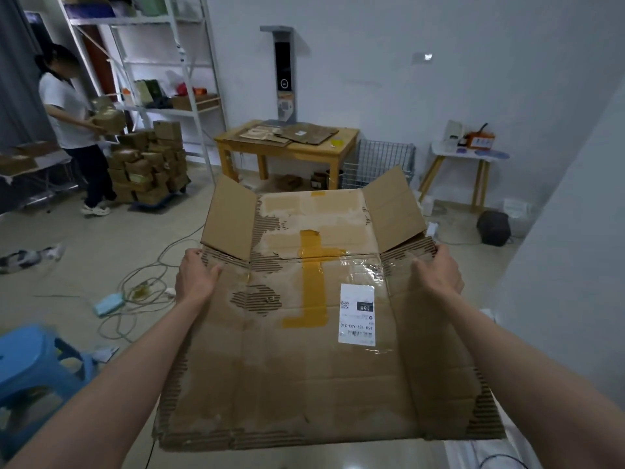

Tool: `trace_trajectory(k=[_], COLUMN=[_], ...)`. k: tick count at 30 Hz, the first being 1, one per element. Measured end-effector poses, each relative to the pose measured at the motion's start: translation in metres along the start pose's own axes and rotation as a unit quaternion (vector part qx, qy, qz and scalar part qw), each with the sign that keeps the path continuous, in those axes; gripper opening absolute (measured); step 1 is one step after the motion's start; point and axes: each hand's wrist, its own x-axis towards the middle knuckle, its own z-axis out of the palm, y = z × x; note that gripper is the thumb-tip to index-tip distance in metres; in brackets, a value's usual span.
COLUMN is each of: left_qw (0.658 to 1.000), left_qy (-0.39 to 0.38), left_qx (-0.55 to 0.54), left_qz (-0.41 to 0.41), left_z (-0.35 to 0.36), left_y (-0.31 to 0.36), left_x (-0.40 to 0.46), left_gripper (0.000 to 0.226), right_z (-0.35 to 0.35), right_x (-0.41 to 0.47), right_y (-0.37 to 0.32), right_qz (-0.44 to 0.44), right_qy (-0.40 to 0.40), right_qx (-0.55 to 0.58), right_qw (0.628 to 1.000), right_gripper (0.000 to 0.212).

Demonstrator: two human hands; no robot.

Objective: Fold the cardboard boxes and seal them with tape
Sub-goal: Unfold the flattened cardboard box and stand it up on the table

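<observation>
A large, worn cardboard box [304,367] is held flat in front of me, above the floor. Its surface is torn in patches, with yellow tape strips and a white shipping label [356,314]. Two far flaps stand up at the left and right. My left hand [194,275] grips the box's left edge, thumb on top. My right hand [438,270] grips the right edge the same way. No tape roll shows near my hands.
A blue plastic stool [37,363] stands at the lower left. Cables and a power strip [108,302] lie on the floor. Beyond are a wooden table [287,147] with flat cardboard, a wire basket [378,164], and a person [71,123] by stacked boxes and shelves.
</observation>
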Motion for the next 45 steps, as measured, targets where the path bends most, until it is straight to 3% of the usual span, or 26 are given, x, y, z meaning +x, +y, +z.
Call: trace_trajectory(k=[16, 33, 45], left_qw=[0.998, 0.998, 0.992], left_qy=[-0.023, 0.065, 0.123], left_qx=[0.01, 0.01, 0.019], left_qz=[0.049, 0.001, -0.027], left_z=[0.093, 0.257, 0.341], left_y=[0.136, 0.305, 0.334], left_x=[0.284, 0.51, 0.706], left_gripper=[0.054, 0.046, 0.049], right_z=[0.09, 0.187, 0.337], right_x=[0.224, 0.596, 0.801], right_y=[-0.156, -0.27, -0.375], right_qz=[0.041, -0.057, -0.119], right_qy=[0.046, 0.006, -0.03], right_qx=[0.012, 0.02, 0.019], right_qw=[0.998, 0.998, 0.992], right_gripper=[0.052, 0.048, 0.052])
